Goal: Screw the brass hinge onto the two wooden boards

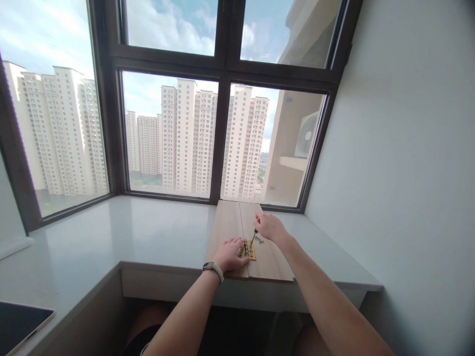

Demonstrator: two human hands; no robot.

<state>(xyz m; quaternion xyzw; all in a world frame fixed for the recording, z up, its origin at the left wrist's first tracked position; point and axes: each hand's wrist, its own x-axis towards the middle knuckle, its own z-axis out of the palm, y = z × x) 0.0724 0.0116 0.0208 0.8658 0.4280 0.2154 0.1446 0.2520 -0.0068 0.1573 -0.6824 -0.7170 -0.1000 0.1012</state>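
Two light wooden boards (227, 222) lie side by side, a narrow seam between them. A brass-coloured hinge (253, 251) rests across that seam near the front. My left hand (230, 254), with a watch on its wrist, holds the hinge against the boards, fingers at its far edge and thumb at its near edge, covering part of it. In my right hand (271, 227) is a screwdriver (254, 237), its handle mostly hidden by the closed fingers. The shaft slants down to the hinge's right leaf; whether a screw sits under the tip I cannot tell. Several loose screws (259, 240) lie on the right board.
The boards lie on a white windowsill (159, 227), reaching its front edge. Dark window frames (219, 138) stand behind, and a white wall (389, 148) rises at right. A dark flat device (22, 324) lies at the lower left.
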